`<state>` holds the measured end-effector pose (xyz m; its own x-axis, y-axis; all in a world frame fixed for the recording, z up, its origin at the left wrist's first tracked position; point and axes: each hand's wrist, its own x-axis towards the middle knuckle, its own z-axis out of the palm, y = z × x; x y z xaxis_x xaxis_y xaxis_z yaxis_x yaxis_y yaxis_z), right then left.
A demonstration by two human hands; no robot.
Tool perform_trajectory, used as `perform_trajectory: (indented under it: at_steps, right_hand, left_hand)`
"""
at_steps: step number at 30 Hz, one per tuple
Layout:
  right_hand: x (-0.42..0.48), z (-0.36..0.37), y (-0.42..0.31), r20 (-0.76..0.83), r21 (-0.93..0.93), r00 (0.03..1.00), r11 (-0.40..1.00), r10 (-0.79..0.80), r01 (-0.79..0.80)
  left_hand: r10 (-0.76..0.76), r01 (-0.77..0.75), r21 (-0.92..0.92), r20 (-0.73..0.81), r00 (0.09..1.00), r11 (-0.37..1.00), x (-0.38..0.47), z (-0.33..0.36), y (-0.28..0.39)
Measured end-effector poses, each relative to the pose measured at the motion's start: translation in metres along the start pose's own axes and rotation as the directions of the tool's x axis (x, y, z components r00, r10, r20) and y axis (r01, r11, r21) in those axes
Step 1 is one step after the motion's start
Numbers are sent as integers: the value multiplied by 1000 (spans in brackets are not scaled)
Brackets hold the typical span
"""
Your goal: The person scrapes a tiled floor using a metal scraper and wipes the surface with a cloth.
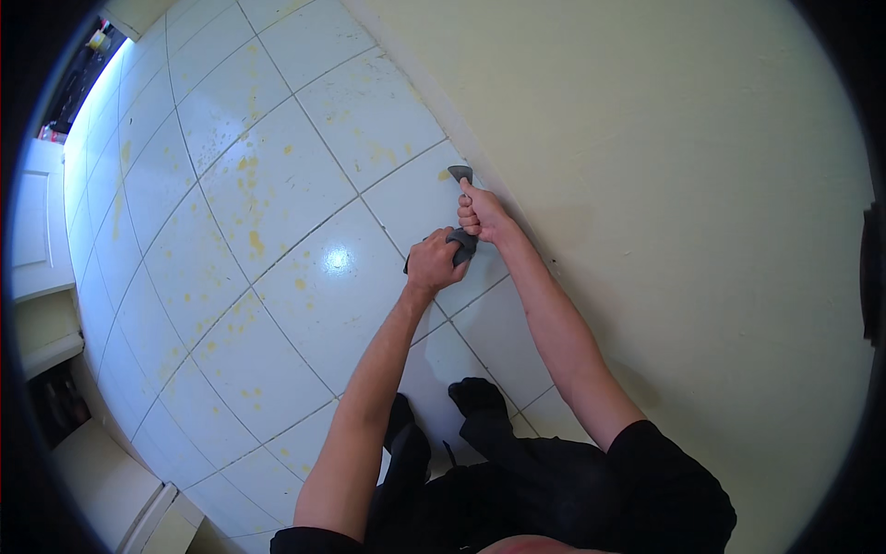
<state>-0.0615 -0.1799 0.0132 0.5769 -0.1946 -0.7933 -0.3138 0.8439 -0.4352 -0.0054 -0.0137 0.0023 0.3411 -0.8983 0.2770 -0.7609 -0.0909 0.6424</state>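
Note:
My right hand [479,211] is closed around the handle of a scraper, thumb along it. The scraper's dark, flared blade [459,172] points away from me, beside a yellow stain [444,176] on the white tiled floor [408,173], near the wall's foot. Just left of and below it, my left hand [437,260] holds a bunched dark grey cloth [462,246], which shows between and beside its fingers. The two hands are close together. Whether the blade touches the tile cannot be told.
Yellow spots [256,242] are scattered over the tiles to the left. A pale wall [692,208] runs along the right. My feet in dark socks [477,396] are on the floor below my hands. A white door [41,221] and a ledge [104,471] stand at the far left.

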Motion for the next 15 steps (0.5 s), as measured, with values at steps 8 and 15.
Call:
perform_trajectory:
  at_steps: [8,15]
  right_hand:
    - [-41,24,1,-98,-285,990,956,-102,70]
    - [-158,-8,86,-112,-393,941,884,-319,253]
  left_hand:
    - [10,-13,33,96,995,999,-6,0,-3]
    - [188,-224,73,333,924,972,39,-4,-6]
